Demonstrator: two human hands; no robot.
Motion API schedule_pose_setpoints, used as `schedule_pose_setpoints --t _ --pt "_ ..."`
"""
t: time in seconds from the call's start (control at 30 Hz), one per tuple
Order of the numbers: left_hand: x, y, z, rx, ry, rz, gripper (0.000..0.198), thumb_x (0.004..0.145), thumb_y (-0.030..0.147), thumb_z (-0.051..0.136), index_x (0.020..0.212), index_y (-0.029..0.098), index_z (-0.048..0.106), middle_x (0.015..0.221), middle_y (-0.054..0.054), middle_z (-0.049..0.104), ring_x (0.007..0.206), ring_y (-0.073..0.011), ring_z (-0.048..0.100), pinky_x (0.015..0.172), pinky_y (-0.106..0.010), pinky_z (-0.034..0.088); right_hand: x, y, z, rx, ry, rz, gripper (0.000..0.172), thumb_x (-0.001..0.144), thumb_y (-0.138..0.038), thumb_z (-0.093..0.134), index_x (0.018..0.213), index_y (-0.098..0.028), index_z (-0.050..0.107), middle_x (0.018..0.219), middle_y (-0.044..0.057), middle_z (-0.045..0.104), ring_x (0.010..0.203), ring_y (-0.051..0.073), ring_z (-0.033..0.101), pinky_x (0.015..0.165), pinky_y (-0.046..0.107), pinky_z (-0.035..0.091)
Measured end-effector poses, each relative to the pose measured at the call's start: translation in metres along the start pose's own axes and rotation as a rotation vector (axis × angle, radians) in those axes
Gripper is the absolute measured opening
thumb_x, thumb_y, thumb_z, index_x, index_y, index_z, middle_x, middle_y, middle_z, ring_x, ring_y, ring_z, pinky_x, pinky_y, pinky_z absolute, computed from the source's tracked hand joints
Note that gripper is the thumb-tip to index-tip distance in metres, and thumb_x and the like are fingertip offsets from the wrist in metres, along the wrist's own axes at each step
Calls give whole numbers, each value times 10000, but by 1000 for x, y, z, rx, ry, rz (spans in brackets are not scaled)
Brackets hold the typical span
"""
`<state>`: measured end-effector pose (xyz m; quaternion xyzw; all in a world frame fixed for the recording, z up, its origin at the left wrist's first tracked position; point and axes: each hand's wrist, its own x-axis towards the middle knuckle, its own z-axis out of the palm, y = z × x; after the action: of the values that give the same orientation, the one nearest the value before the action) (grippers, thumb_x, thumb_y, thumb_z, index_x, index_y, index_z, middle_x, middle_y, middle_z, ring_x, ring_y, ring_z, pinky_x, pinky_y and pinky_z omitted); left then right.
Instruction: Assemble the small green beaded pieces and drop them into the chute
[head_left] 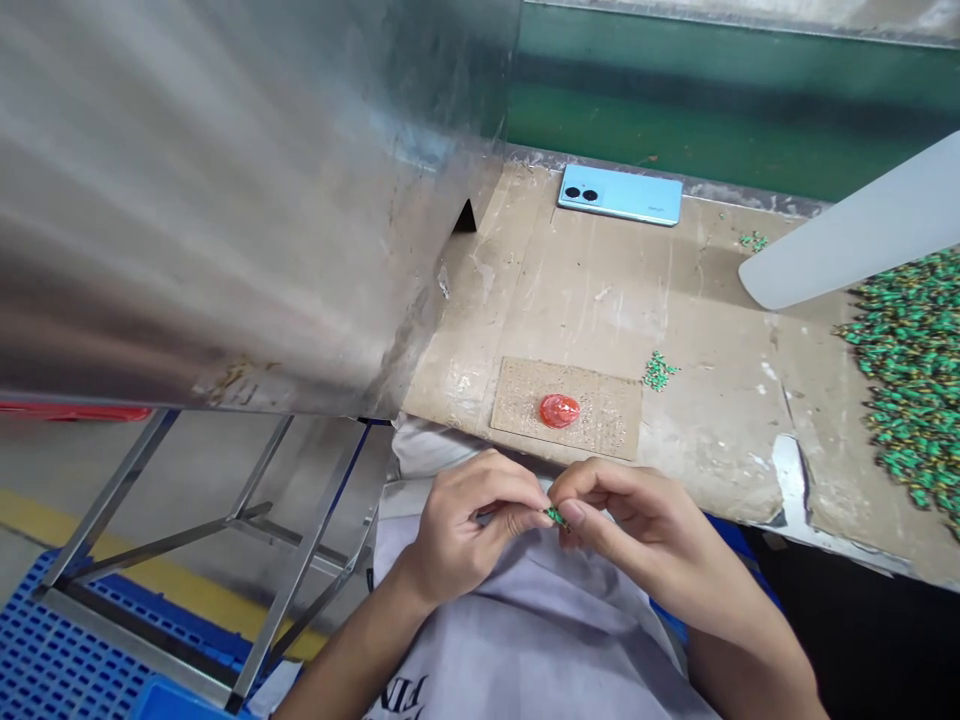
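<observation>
My left hand [469, 520] and my right hand [649, 525] meet above my lap, just off the table's front edge. Both are closed in a pinch, fingertips together around a small green piece [556, 516] with dark or gold-coloured bits. Most of that piece is hidden by the fingers. Right in front of the hands lies a cardboard piece [517, 400], speckled with small marks. A glossy red lump [559, 410] sits on it. Just right of the cardboard is a little cluster of small green pieces [659, 371].
A large heap of green and gold pieces [915, 370] covers the table's right side. A white tube-like object [855, 230] slants in beside it. A light blue phone [622, 195] lies at the back. A metal panel [247, 200] blocks the left, above a metal frame [292, 560].
</observation>
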<state>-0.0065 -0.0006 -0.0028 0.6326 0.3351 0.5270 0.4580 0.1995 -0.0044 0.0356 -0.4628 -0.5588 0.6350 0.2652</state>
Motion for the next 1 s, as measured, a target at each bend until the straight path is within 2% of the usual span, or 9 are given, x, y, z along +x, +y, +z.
schedule_pose_setpoints --t 0.37,0.47,0.6,0.67,0.7,0.83,1.0 --pt "0 2 -2 116 -53 135 30 1014 164 698 1006 178 724 853 -54 789 731 -166 719 687 -292 557 -3 -12 0 -222 -11 -72 157 1045 -358 635 960 -240 695 818 -17 719 721 123 644 681 219 536" --pt "-3 1 -3 136 -25 155 55 1020 155 686 997 185 726 850 -44 784 719 -159 715 674 -284 556 -4 -13 1 -226 -21 -86 110 1041 -329 639 1007 -244 699 871 -9 748 763 127 674 711 218 557" --pt "-4 3 -1 131 3 167 65 1021 164 687 978 178 733 846 -45 780 706 -152 694 662 -275 556 -5 -13 2 -251 -9 -153 65 1037 -277 640 1008 -244 688 844 -15 745 727 122 676 677 211 564" --pt "-3 7 1 85 7 113 30 1006 178 715 988 184 739 848 -40 779 722 -153 700 674 -271 561 -6 -12 2 -265 16 -235 40 1029 -226 645 1033 -247 678 859 -14 746 726 121 684 674 213 569" --pt "-3 9 1 54 10 63 5 992 190 739 993 189 744 854 -39 778 735 -154 705 671 -263 559 -6 -11 2 -268 35 -292 67 1024 -196 645 1054 -248 673 869 -11 743 733 124 691 681 221 574" --pt "-2 20 1 -13 -5 -135 107 936 234 805 1031 200 771 915 -48 775 742 -151 684 604 -231 521 -6 -5 2 -306 117 -510 231 996 -77 624 1157 -240 653 926 24 725 804 163 711 711 279 600" --pt "-2 29 1 65 -13 -200 132 900 135 755 1018 187 782 868 -43 770 669 -136 626 561 -230 486 -4 1 2 -413 135 -601 299 977 -4 609 1195 -206 638 1017 60 708 897 172 707 779 297 607"
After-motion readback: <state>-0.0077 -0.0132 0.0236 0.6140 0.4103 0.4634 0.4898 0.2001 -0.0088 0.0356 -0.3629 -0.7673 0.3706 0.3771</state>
